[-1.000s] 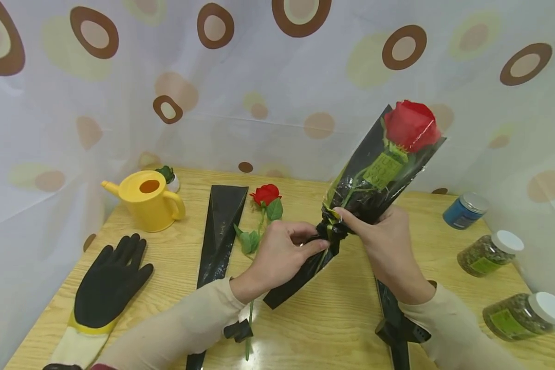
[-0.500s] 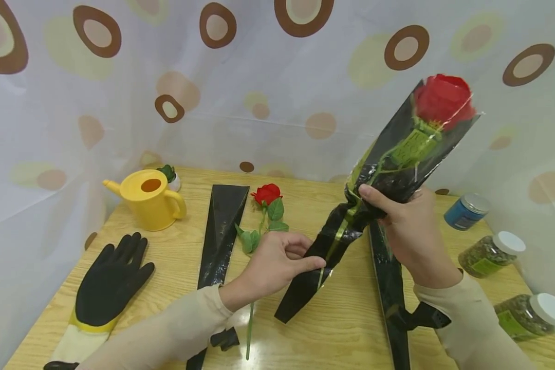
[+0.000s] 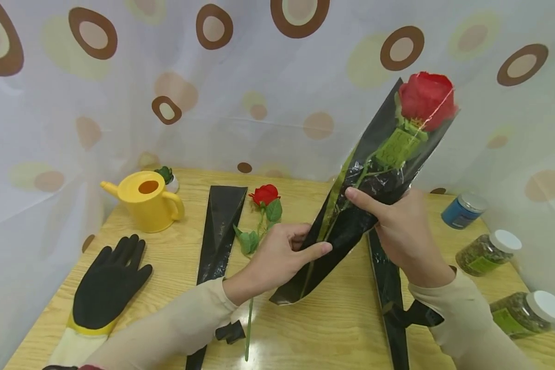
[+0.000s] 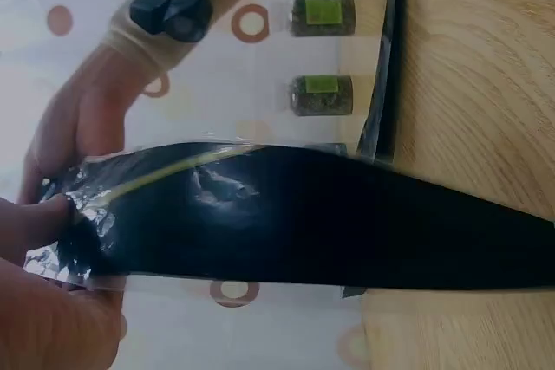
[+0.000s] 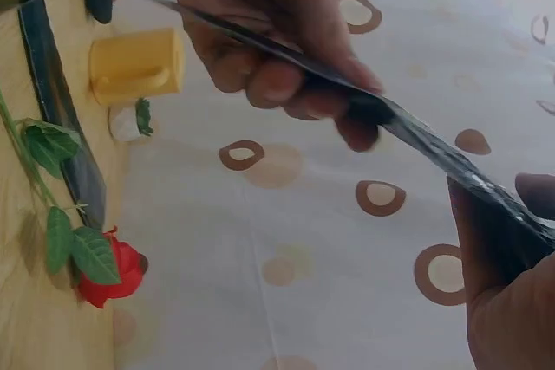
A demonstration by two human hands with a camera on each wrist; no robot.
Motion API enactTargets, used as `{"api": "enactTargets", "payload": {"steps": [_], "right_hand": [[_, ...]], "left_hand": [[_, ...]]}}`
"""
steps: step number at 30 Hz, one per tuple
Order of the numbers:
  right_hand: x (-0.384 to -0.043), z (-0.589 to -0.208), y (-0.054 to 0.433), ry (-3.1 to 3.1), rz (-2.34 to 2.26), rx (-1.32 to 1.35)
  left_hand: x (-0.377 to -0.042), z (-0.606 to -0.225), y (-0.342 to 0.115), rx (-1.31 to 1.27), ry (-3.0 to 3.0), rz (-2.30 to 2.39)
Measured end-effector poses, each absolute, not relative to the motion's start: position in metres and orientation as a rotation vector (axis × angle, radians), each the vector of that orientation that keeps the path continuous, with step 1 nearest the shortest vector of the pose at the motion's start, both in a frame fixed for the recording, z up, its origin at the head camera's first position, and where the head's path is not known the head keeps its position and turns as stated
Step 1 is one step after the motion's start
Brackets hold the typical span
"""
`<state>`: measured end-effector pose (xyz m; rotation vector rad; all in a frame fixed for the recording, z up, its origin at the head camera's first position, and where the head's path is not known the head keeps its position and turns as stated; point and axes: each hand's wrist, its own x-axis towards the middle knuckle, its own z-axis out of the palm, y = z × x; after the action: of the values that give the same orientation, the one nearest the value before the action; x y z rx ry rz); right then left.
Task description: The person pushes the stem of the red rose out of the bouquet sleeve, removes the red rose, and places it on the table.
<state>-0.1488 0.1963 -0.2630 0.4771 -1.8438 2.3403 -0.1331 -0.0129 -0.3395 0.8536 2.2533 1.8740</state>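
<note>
Two jars [image 3: 483,255], glove [image 3: 105,290], held rose [image 3: 427,100]

This is a small flower-craft corner, laid out like a booth. A pale spotted curtain [image 3: 245,139] hangs behind the watering can [image 3: 141,208] and closes in both sides of the wooden surface [image 3: 333,318], hiding the room beyond, so whether this belongs to a home or a shop cannot be told. Florist and garden goods show its kind: a plant [image 3: 165,174] just behind the watering can, a glove [image 3: 108,285] in front of it, a black sleeve [image 3: 223,218] and a loose rose [image 3: 264,195] to its right. Farther right of it are a wrapped rose [image 3: 427,103], a blue tub [image 3: 460,213] and two jars [image 3: 478,258].
</note>
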Motion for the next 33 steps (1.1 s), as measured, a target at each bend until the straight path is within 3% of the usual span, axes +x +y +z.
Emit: {"api": "enactTargets", "payload": {"steps": [10,33], "right_hand": [[-0.153,-0.243,0.212,-1.494,2.430,0.481],[-0.148,-0.289,0.184,-1.854,2.217,0.434]], "left_hand": [[-0.130,-0.347,-0.015,0.935,2.352,1.787],[-0.134,-0.347,-0.012,0.887,2.359,2.024]]}}
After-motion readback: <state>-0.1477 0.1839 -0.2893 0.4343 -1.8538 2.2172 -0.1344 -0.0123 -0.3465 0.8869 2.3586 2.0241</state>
